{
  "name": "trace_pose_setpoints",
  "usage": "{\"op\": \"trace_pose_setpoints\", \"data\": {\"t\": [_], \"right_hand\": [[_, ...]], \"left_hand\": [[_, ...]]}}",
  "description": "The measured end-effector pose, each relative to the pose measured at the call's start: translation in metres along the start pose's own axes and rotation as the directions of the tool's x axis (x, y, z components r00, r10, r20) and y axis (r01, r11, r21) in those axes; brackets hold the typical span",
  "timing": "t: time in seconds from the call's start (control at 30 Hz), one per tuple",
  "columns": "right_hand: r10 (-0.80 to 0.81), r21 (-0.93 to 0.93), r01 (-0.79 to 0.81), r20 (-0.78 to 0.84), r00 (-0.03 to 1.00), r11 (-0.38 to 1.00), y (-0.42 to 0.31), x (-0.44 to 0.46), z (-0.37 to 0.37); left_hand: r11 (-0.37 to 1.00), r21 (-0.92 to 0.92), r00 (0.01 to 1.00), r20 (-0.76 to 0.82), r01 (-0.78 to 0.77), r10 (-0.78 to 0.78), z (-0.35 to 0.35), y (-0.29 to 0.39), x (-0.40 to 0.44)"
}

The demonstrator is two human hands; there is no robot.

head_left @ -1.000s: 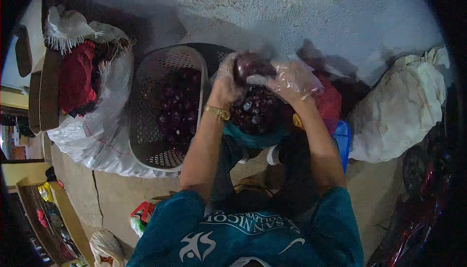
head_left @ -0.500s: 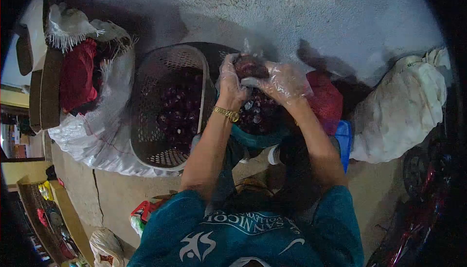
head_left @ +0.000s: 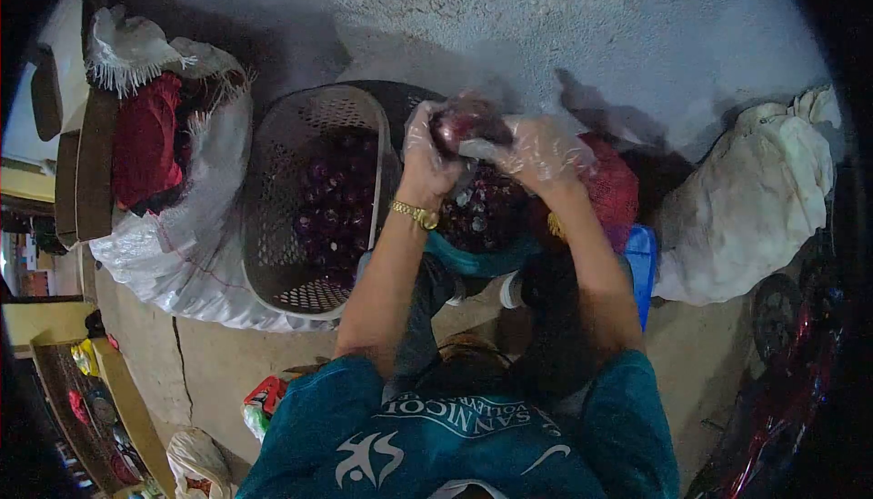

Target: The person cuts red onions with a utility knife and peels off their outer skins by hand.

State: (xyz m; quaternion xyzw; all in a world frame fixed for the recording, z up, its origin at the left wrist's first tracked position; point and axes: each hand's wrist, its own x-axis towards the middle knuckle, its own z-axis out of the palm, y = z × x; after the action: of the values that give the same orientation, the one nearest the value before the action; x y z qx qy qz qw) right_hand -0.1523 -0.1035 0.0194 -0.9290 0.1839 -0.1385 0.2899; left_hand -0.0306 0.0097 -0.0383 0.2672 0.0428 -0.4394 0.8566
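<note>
A dark red onion [head_left: 464, 126] is held between my two hands, both in clear plastic gloves. My left hand [head_left: 427, 155], with a gold watch at the wrist, wraps round its left side. My right hand [head_left: 538, 152] grips the other side, its fingers partly blurred. Below them is a teal basin [head_left: 477, 261] with dark onions and loose skins. To its left stands a grey perforated basket [head_left: 265, 181] holding several dark red onions [head_left: 335, 204].
White sacks lie at the left [head_left: 218, 263] and right [head_left: 750, 213]. A red mesh bag [head_left: 611, 185] and a blue container [head_left: 642, 272] stand right of the basin. A cardboard box [head_left: 91, 167] is at far left, and a rough wall [head_left: 546, 26] rises behind.
The onion has turned between my hands, showing a smooth shiny side now. My hands have shifted slightly and stay above the basin.
</note>
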Motion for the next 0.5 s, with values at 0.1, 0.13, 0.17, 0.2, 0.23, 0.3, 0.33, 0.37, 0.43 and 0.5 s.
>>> {"op": "trace_pose_setpoints", "data": {"t": [0.1, 0.13, 0.17, 0.2, 0.23, 0.3, 0.33, 0.37, 0.43, 0.5], "right_hand": [[-0.052, -0.078, 0.052, -0.003, 0.999, 0.996, 0.002, 0.0, -0.005], [-0.079, -0.158, 0.075, -0.017, 0.997, 0.984, 0.003, 0.001, -0.005], [-0.078, -0.157, 0.075, -0.017, 0.997, 0.985, 0.002, 0.001, -0.006], [-0.094, -0.199, 0.087, -0.027, 0.995, 0.976, -0.001, 0.001, -0.008], [-0.11, -0.241, 0.098, -0.038, 0.993, 0.965, -0.003, 0.0, -0.009], [-0.123, -0.248, 0.11, -0.035, 0.992, 0.962, -0.004, 0.002, -0.013], [-0.138, -0.255, 0.125, -0.031, 0.99, 0.959, -0.004, 0.003, -0.013], [-0.139, -0.252, 0.126, -0.031, 0.99, 0.959, 0.0, 0.004, -0.01], [-0.214, -0.299, 0.179, -0.089, 0.973, 0.937, 0.007, 0.005, -0.002], [-0.169, -0.29, 0.147, -0.049, 0.984, 0.946, 0.009, 0.004, -0.004]], "left_hand": [[0.995, 0.001, 0.995, 0.018, 0.102, -0.102, 0.022, 0.001, -0.009], [0.994, 0.069, 0.996, 0.001, 0.089, -0.09, 0.026, -0.001, -0.011], [0.994, 0.069, 0.996, -0.001, 0.09, -0.09, 0.026, -0.003, -0.01], [0.994, 0.053, 0.995, -0.01, 0.1, -0.099, 0.024, -0.004, -0.008], [0.993, 0.037, 0.994, -0.018, 0.11, -0.109, 0.022, -0.005, -0.007], [0.99, 0.017, 0.991, 0.0, 0.137, -0.137, 0.018, -0.004, -0.006], [0.987, -0.004, 0.987, 0.019, 0.161, -0.161, 0.016, -0.004, -0.005], [0.987, -0.002, 0.987, 0.018, 0.16, -0.16, 0.012, -0.004, -0.002], [0.982, -0.056, 0.979, -0.088, 0.181, -0.185, 0.01, -0.007, 0.004], [0.987, -0.054, 0.984, -0.088, 0.152, -0.156, 0.014, -0.009, 0.001]]}}
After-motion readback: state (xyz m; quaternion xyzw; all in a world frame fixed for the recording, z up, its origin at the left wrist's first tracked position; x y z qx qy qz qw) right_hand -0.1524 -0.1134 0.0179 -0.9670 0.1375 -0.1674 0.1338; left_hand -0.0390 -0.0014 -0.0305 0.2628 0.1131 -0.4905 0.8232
